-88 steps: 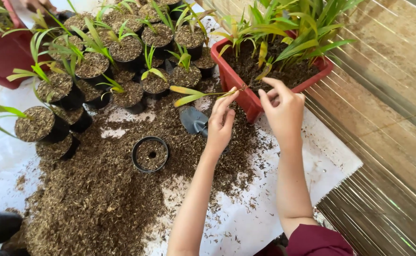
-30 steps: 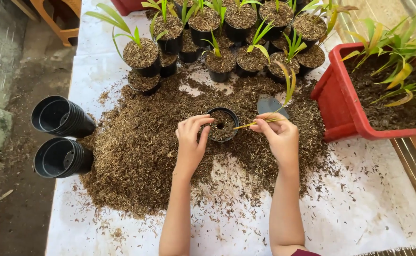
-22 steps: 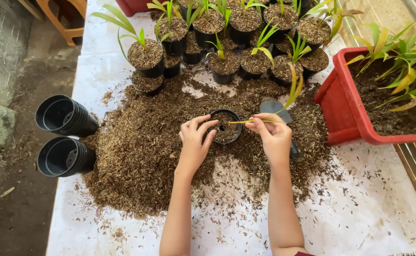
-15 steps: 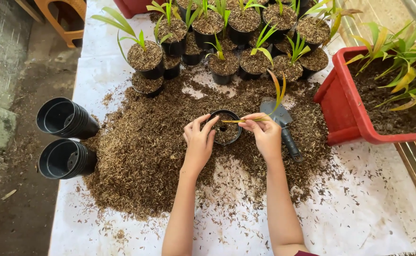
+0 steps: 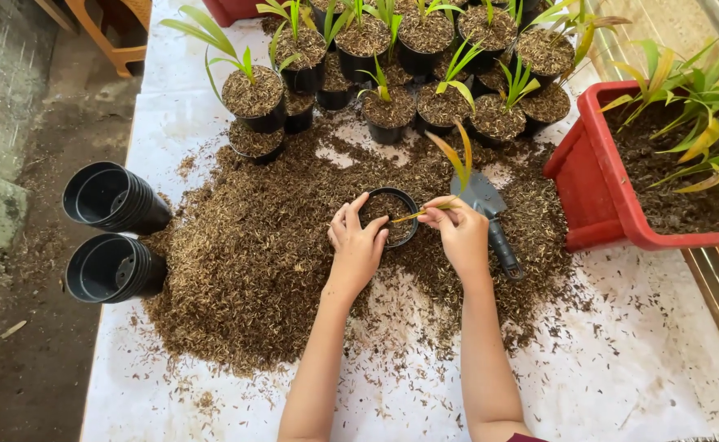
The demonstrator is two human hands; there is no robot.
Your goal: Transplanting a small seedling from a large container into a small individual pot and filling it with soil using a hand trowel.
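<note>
Stacks first: two nested stacks of empty black plastic pots lie on their sides at the left edge of the white sheet, mouths up toward the camera. Moving in, a broad heap of brown husk mix covers the middle of that sheet. Now the left hand — fingers curled around the near-left rim of a small round black plastic pot, thumb and fingertips touching it, the pot standing upright in the husk and partly filled. Right beside it, the right hand has thumb and fingers pinched shut on a slender yellow-green seedling, whose stem end reaches over the pot's rim while its leaves fan upward. Just past that hand, a grey trowel with a black handle lies on the husk. Along the top, a cluster of filled black pots with young green plants. Far right, a red rectangular plastic planter holding dark soil and more seedlings.
</note>
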